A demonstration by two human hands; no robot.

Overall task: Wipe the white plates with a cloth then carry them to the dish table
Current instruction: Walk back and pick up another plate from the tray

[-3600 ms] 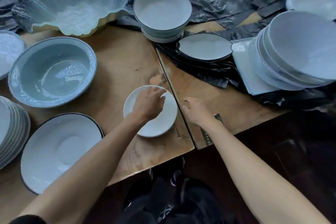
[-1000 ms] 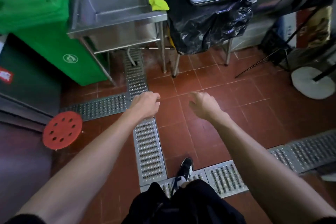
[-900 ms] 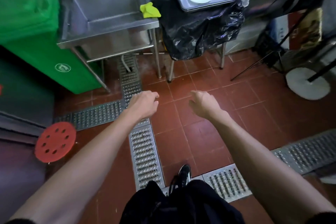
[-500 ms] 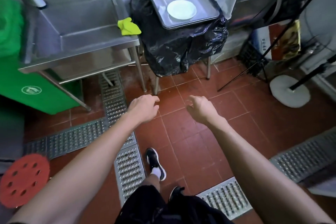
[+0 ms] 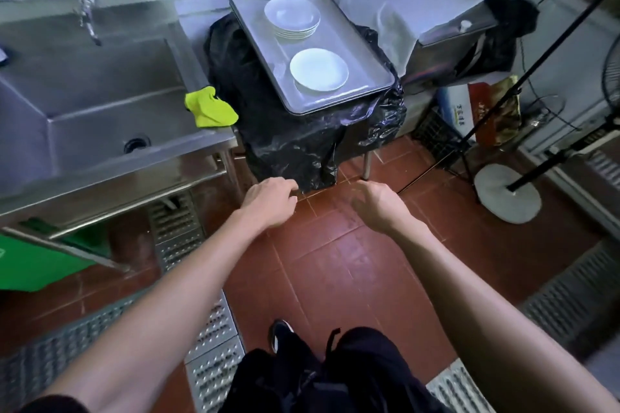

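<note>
1. Hands: my left hand [image 5: 271, 204] hangs with fingers loosely curled, holding nothing. My right hand [image 5: 378, 206] is spread and relaxed, slightly blurred, also empty. Both are out in front of me over the floor [image 5: 335, 261], well short of the tray [image 5: 375, 77].
2. Task items: a single plate [image 5: 318, 69] lies flat at the near end of the tray; a stack [image 5: 292, 17] of plates sits at the far end. The yellow cloth [image 5: 209, 107] is crumpled on the corner of the sink [image 5: 100, 94] unit, just left of the tray's stand.
3. Risk: the tray rests on a stand draped in a black bag [image 5: 302, 131]. The bag looks slick; a careless pull on a plate could shift the tray.
4. Risk: the near plate sits close to the tray's front rim. Lifting it one-handed by the edge could tip it off.
5. Risk: floor grates [image 5: 208, 322] run under my path, and my shoe [image 5: 280, 334] is beside one. Possible trip when carrying.
6. Risk: whether the floor is wet, I cannot tell.
7. Surroundings: a stand base [image 5: 508, 193] with dark poles [image 5: 523, 54] crosses the right side; boxes [image 5: 483, 114] behind it. That side is cramped for turning with plates.
8. Nothing stands between my hands and the cloth or tray.
</note>
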